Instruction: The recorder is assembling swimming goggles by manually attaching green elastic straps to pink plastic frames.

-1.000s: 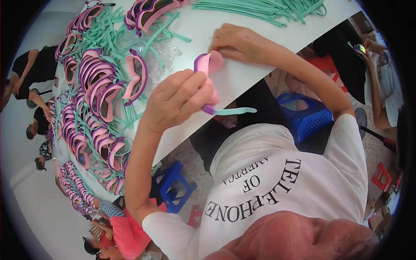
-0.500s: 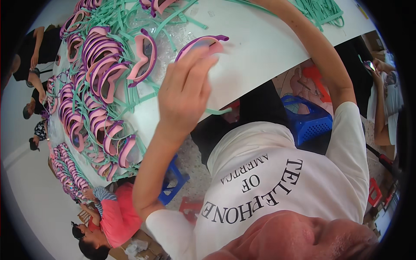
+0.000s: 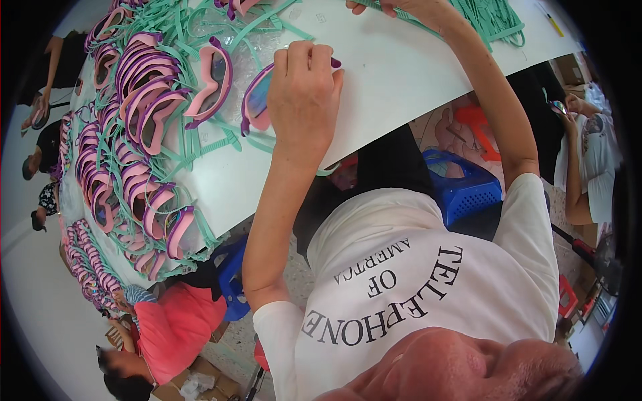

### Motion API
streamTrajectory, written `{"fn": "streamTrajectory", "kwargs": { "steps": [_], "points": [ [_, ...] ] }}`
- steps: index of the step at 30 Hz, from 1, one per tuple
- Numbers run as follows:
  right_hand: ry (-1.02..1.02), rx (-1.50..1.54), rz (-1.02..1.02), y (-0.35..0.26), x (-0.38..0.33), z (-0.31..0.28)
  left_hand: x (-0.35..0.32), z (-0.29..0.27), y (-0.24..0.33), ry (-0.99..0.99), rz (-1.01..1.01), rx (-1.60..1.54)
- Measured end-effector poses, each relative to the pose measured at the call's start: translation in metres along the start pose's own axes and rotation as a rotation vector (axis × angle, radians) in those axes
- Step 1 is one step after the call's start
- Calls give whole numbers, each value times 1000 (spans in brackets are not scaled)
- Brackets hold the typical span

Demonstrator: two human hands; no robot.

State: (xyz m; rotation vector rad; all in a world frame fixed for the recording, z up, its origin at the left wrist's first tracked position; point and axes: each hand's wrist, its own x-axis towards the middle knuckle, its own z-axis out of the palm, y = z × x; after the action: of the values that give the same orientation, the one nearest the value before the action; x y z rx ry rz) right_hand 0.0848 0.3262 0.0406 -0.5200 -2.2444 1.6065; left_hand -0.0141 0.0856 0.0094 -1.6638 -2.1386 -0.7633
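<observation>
Long white counter (image 3: pixel 401 87) heaped with pink-and-purple goggles (image 3: pixel 144 107); blue stool (image 3: pixel 461 187) below. Left hand (image 3: pixel 304 97) curled round one goggle frame (image 3: pixel 257 100); right hand (image 3: pixel 401 8) pinching mint straps (image 3: pixel 491 20).

From my feed the goggles (image 3: pixel 257 100) look like soft rubbery plastic, pink and purple frame, lens a bit glossy. The pile (image 3: pixel 134 120) beside them has the same sheen, and some sit in clear crinkly film that catches the light. The green straps (image 3: pixel 495 20) look like matt, flexible rubber. The table (image 3: pixel 401 73) is a smooth white surface, slightly shiny. The shirt (image 3: pixel 428 281) is plain matt cotton-type cloth. The blue stool (image 3: pixel 468 190) is hard moulded plastic with a perforated side.
</observation>
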Motion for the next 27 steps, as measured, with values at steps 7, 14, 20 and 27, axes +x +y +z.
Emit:
{"fn": "streamTrajectory", "kwargs": {
  "steps": [7,14,20,27],
  "points": [
    [-250,139,36,-26,-38,42,-23,-25,-2,280,-45,-301],
    [-319,244,23,-53,-69,72,-36,-55,1,287,-336,-617],
    [-259,201,-125,-55,-72,88,-36,-51,-5,313,-270,-708],
    [-229,295,-69,-46,-82,87,-34,-46,0,278,-279,-795]
  ]
}}
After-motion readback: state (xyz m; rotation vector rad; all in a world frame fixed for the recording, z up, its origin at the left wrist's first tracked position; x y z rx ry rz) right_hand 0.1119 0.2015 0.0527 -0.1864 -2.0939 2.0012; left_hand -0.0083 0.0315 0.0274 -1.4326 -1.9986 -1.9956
